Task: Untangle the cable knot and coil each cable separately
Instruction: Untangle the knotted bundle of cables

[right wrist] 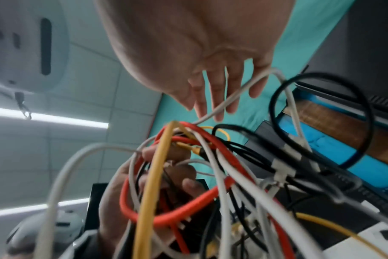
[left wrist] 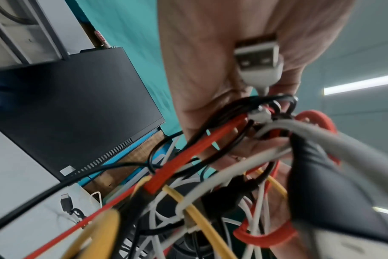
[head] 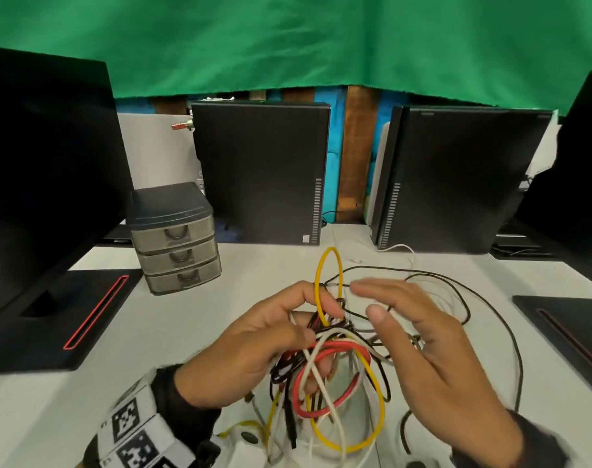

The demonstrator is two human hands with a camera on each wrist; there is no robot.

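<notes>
A tangle of cables hangs above the white table: yellow loops, a red loop, white strands and thin black cable trailing right across the table. My left hand grips the knot from the left, fingers curled through the loops. In the left wrist view a white USB plug lies against the palm above the red cable. My right hand hovers over the knot's right side, fingers straight and blurred. In the right wrist view a white strand crosses its fingers.
A small grey drawer unit stands at the left. Two black computer towers line the back edge. Monitor bases sit at the left and the right. Bare table lies between them.
</notes>
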